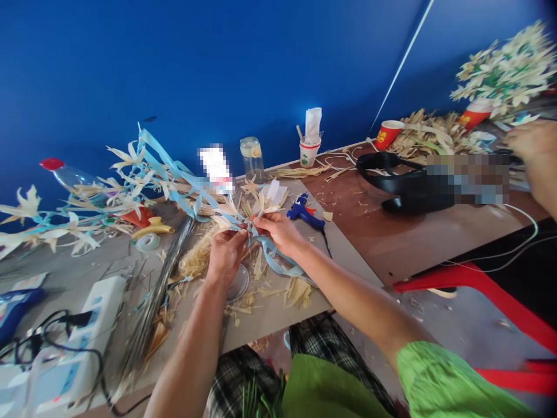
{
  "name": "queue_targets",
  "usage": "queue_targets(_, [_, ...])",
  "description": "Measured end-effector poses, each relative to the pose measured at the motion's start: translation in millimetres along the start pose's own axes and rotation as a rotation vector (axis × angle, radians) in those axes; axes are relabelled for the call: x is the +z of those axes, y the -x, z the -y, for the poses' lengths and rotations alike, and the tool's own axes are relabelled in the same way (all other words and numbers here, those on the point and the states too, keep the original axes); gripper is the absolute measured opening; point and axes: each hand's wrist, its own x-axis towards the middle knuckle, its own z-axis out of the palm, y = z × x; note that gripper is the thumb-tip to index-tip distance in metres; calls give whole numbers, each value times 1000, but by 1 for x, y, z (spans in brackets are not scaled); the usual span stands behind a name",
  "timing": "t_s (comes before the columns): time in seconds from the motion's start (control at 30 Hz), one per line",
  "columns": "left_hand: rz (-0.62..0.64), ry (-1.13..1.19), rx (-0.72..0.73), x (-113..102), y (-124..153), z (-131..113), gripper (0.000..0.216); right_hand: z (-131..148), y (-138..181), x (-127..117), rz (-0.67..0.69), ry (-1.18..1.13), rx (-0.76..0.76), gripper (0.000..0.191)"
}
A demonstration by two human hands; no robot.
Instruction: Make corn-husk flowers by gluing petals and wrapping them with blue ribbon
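Observation:
My left hand (226,252) and my right hand (278,231) meet over the table, fingers pinched together on a pale husk flower (256,209) with a light blue ribbon (174,174) wound about its stem. The ribbon trails left toward a branch of husk flowers (87,203) and loops down under my right wrist. Below my hands lie husk scraps (296,290) and a bundle of straw (195,258). A blue glue gun (304,212) rests just right of my right hand.
A white power strip (87,331) with cables sits at the left front, a bundle of thin wires (152,307) beside it. A glass jar (252,157), paper cups (308,152) and a black bag (404,186) stand behind. Another person's hand (533,145) reaches in at right.

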Motion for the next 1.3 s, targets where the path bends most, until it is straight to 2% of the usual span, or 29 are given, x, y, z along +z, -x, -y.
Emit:
queue_targets(0.1, [2, -2, 10, 1, -1, 0, 15, 0, 1, 0, 70, -81, 42, 30])
queue_targets(0.23, [17, -71, 24, -2, -2, 3, 15, 1, 2, 1, 108, -44, 24, 34])
queue_targets(0.33, [34, -164, 35, -3, -1, 6, 15, -1, 2, 1, 91, -16, 43, 38])
queue_targets(0.43, [37, -225, 4, -1, 2, 6, 14, -4, 1, 0, 23, -21, 48, 28])
queue_targets(0.5, [34, -199, -24, 2, 3, 6, 15, -3, -1, 0, 9, -67, 73, 25])
queue_targets(0.73, [31, -26, -92, 8, 3, 1, 21, 5, -1, -1, 100, -287, 209, 23])
queue_targets(1.03, [70, 35, -272, 1, 4, -5, 20, 4, 1, -4, 192, -260, 222, 26])
queue_targets(1.3, [118, 51, -316, 1, 4, -4, 20, 5, 2, -4, 243, -234, 227, 26])
